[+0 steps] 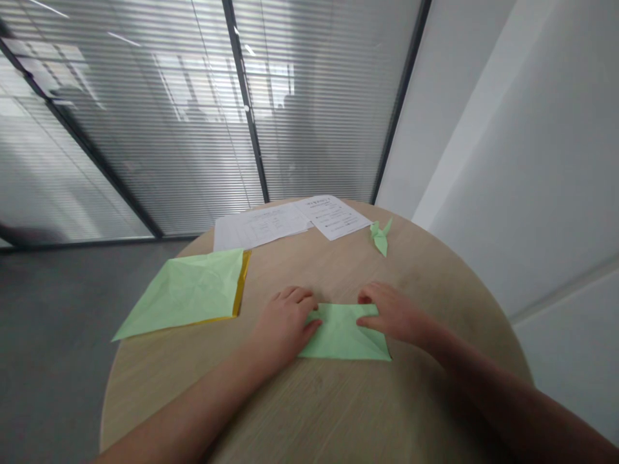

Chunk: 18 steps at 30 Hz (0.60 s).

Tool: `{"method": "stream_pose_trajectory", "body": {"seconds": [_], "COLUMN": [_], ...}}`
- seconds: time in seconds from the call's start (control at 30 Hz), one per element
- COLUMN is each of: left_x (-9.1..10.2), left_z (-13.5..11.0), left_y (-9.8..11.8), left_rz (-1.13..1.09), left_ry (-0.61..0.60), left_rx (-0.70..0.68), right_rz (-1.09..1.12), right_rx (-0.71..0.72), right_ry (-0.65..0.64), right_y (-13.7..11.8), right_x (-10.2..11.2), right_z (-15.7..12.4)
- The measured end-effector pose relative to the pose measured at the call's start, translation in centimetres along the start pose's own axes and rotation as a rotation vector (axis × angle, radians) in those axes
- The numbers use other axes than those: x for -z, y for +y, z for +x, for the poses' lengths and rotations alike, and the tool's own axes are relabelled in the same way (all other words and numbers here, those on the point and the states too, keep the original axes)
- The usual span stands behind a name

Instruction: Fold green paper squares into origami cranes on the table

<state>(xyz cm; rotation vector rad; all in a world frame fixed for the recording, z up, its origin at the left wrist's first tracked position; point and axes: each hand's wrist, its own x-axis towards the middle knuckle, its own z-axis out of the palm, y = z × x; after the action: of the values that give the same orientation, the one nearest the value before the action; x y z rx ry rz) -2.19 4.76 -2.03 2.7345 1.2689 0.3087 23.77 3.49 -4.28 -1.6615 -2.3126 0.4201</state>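
A folded sheet of light green paper [343, 338] lies flat on the round table before me, its long lower edge towards me. My left hand [290, 322] grips its left end, with the fingers curled at the top edge and the thumb on the paper. That end is hidden under the hand. At the upper right corner, my right hand [389, 312] touches the sheet, thumb and forefinger apart with green paper showing between them. Beyond my right hand stands a small folded green paper figure [380, 237] with pointed tips.
Light green sheets [193, 290] with a yellow edge lie at the left, overhanging the wooden table [309, 412]. Printed white pages [265, 225] lie at the far side. Behind are a glass partition with blinds [319, 129] and a white wall [546, 161] on the right.
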Motion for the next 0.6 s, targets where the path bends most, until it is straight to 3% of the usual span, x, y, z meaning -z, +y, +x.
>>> {"method": "stream_pose_trajectory", "body": {"seconds": [0.1, 0.23, 0.33, 0.43, 0.5, 0.6], "left_x": [-0.4, 0.3, 1.0, 1.1, 0.9, 0.3], "left_z": [0.1, 0.0, 0.1, 0.4, 0.6, 0.9], "left_y": [-0.3, -0.5, -0.7, -1.4, -2.1, -3.0], "left_rz": [-0.068, -0.173, -0.362, -0.576, -0.705, -0.879], "left_ry": [0.044, -0.086, -0.196, -0.271, -0.289, -0.286], "left_rx": [-0.014, 0.018, 0.052, 0.044, 0.054, 0.112], "right_rz": [0.141, 0.320, 0.406, 0.509, 0.620, 0.788], "right_rx": [-0.006, 0.064, 0.124, 0.092, 0.044, -0.023], "right_ry": [0.004, 0.017, 0.087, 0.116, 0.059, -0.128], "right_y": [-1.6, -3.2, -3.4, -3.0, -2.5, -1.6], "right_x": [-0.1, -0.4, -0.8, -1.1, -1.2, -1.3], "right_z": [-0.2, -0.4, -0.4, -0.3, -0.2, 0.0]}}
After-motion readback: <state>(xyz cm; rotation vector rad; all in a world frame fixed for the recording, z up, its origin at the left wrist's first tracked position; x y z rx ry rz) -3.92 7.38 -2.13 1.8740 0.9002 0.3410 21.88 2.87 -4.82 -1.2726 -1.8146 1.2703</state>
